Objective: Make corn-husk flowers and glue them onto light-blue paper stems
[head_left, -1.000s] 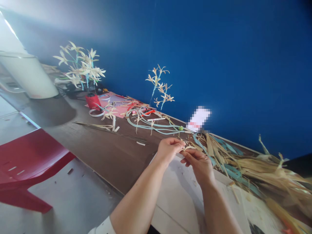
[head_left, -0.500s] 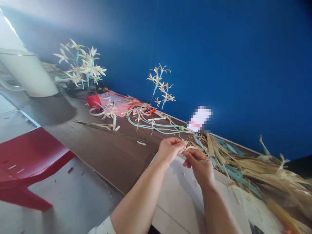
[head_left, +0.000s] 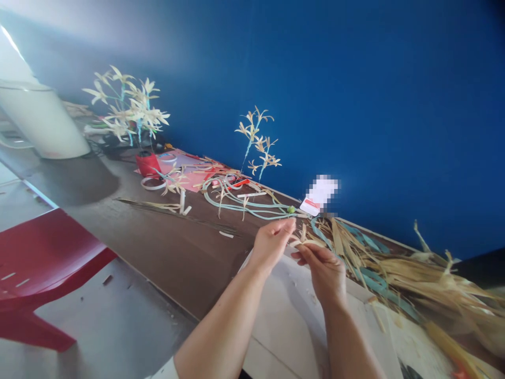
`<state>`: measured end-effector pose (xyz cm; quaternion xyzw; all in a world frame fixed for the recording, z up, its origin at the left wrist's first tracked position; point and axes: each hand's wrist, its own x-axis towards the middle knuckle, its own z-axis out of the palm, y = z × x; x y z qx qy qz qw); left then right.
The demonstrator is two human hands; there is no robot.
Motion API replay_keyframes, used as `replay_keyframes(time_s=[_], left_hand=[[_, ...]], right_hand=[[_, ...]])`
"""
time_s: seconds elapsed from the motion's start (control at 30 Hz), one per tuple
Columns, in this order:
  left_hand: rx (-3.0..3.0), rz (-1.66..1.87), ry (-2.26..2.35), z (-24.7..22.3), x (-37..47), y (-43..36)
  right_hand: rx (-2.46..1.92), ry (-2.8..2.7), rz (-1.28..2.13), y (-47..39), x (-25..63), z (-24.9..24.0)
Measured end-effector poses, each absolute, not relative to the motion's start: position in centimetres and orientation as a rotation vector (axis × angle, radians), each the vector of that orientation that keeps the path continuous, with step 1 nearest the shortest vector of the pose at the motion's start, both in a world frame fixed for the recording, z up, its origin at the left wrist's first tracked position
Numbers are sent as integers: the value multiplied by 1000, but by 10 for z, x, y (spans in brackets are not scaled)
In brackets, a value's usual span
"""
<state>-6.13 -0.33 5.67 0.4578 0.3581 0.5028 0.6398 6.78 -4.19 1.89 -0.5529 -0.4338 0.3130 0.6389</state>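
Observation:
Between the thumb and fingers of my right hand (head_left: 324, 266) is a small pale flower (head_left: 303, 239) of dry leaf strips, its petals spread above the fingertips. My left hand (head_left: 274, 242) is just to the left of it, fingers pressed together; whether anything is between them is too small to tell. Both hands are over the near edge of the brown table (head_left: 189, 252). Right of my hands lies a pile of dried husk leaves (head_left: 414, 271) with blue-green strips among them. Behind them are looped pale green cords (head_left: 252, 210).
Against the blue wall stand a sprig of small flowers (head_left: 258, 139) and a red pot (head_left: 148, 165) of white flowers. A white pitcher (head_left: 51, 121) is at the far left, a red chair (head_left: 47, 258) below. A partly blurred card (head_left: 311, 205) stands behind my hands.
My left hand has come away slightly from my right hand's fingertips, and the small flower's petals now show more clearly. The view has shifted a little.

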Motion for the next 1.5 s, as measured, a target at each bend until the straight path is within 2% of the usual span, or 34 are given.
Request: replay_keyframes(time_s=[0.4,0.63,1.0,1.5], left_hand=[[1131,1069,805,55,-55,-8],[1180,1063,812,51,-53,-6],[1257,1057,803,48,-52,-7],[1176,1077,722,58,-55,-14]], right_hand=[[-1318,-933,498,-41,75,20],[-1399,-939,497,-42,76,25],[-1258,-1049,282,-42,79,24],[-1172,-1020,330,-44,80,25]])
